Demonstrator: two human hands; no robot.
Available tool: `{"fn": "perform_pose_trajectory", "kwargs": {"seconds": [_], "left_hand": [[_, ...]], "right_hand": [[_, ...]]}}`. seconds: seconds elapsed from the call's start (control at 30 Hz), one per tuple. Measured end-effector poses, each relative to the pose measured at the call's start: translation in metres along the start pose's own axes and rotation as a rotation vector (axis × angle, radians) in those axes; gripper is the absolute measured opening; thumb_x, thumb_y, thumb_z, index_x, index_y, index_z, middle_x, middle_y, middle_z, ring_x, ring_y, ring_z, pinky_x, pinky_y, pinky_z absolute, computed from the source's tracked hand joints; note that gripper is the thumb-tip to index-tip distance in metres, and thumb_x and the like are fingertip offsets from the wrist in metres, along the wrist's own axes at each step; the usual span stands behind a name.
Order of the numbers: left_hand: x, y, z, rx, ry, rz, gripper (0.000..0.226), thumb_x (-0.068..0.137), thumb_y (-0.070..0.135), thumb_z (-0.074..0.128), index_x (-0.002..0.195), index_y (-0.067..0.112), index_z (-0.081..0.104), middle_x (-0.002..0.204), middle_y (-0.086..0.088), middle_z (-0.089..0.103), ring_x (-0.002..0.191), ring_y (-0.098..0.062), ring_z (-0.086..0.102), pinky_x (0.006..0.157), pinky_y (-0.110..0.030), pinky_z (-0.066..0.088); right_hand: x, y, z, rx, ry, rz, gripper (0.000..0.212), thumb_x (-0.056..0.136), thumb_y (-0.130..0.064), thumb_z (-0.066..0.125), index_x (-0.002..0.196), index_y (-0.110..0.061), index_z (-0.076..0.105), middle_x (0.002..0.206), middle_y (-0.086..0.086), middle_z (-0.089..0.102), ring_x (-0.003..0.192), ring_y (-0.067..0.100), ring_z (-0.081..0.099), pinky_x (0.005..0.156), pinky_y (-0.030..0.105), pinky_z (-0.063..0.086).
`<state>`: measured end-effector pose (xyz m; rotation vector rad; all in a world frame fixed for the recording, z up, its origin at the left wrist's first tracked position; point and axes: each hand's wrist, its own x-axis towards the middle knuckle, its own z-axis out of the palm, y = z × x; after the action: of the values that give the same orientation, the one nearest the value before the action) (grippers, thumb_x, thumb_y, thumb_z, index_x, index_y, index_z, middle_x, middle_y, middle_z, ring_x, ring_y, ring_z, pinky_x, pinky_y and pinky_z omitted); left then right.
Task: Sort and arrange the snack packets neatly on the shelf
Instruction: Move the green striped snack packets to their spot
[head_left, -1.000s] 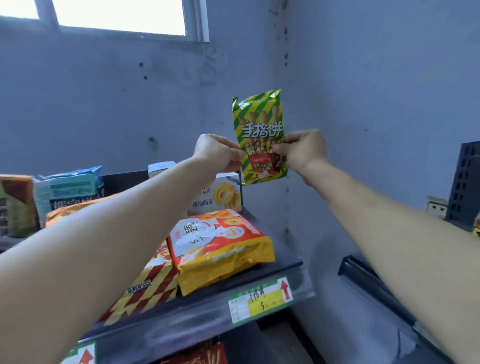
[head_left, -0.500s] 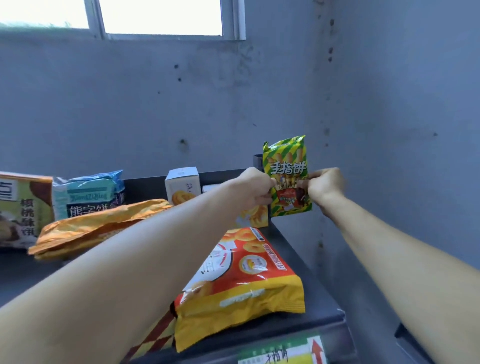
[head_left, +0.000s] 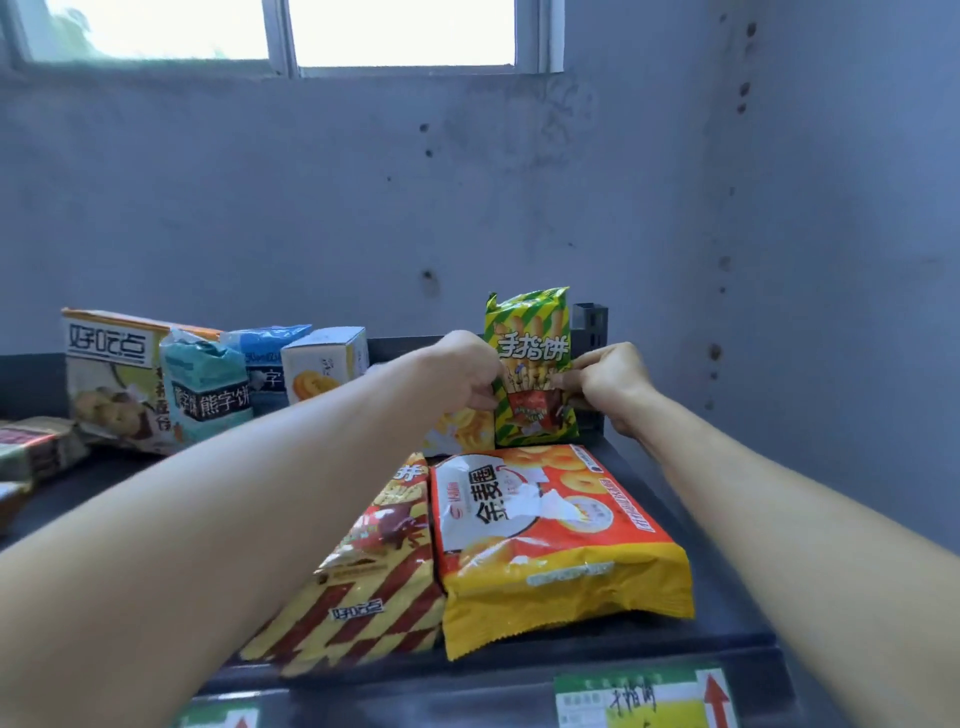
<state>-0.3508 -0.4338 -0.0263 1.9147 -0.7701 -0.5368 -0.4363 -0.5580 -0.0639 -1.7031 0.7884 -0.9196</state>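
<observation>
A green-and-yellow striped snack packet (head_left: 531, 358) stands upright at the back right of the dark shelf (head_left: 722, 597). My left hand (head_left: 460, 371) pinches its left edge and my right hand (head_left: 608, 384) pinches its right edge. Its bottom rests at shelf level, behind an orange-and-yellow ring-snack bag (head_left: 550, 530) that lies flat. A red-and-yellow striped packet (head_left: 363, 597) lies flat beside that bag, partly under my left forearm.
Along the back left stand a white-and-yellow biscuit bag (head_left: 111, 379), a teal packet (head_left: 208, 387), a blue packet (head_left: 270, 353) and a small white cookie box (head_left: 324, 364). A grey wall closes the shelf behind and to the right. Price labels (head_left: 644, 699) line the front edge.
Both hands have brought the green striped packet down from mid-air to the back right of the shelf, and the view has moved closer to the shelf.
</observation>
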Motion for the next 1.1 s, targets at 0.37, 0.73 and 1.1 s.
{"fn": "perform_pose_trajectory", "kwargs": {"seconds": [0.37, 0.73, 1.1], "left_hand": [[0.009, -0.007, 0.009, -0.04, 0.057, 0.033, 0.024, 0.094, 0.003, 0.047, 0.115, -0.003, 0.057, 0.109, -0.016, 0.061, 0.107, -0.028, 0.063, 0.084, -0.031, 0.053], [0.004, 0.0, 0.01, 0.016, 0.11, 0.011, 0.007, 0.092, 0.004, 0.052, 0.098, 0.003, 0.056, 0.093, -0.012, 0.06, 0.078, -0.019, 0.062, 0.069, -0.027, 0.056], [-0.009, 0.005, 0.01, 0.098, 0.137, -0.006, 0.006, 0.09, 0.002, 0.053, 0.088, 0.002, 0.058, 0.1, -0.014, 0.063, 0.091, -0.022, 0.065, 0.084, -0.033, 0.056]], "right_hand": [[0.01, 0.01, 0.004, -0.119, 0.03, 0.019, 0.022, 0.081, -0.01, 0.072, 0.099, 0.001, 0.067, 0.106, 0.015, 0.068, 0.096, 0.029, 0.065, 0.079, 0.045, 0.058], [0.016, 0.005, 0.0, -0.165, -0.083, 0.028, 0.033, 0.081, -0.009, 0.072, 0.111, 0.003, 0.066, 0.111, 0.015, 0.066, 0.102, 0.03, 0.064, 0.081, 0.044, 0.058], [0.01, 0.001, -0.007, -0.282, -0.153, -0.007, 0.027, 0.086, -0.008, 0.066, 0.112, 0.001, 0.065, 0.111, 0.014, 0.066, 0.102, 0.028, 0.064, 0.082, 0.041, 0.058]]}}
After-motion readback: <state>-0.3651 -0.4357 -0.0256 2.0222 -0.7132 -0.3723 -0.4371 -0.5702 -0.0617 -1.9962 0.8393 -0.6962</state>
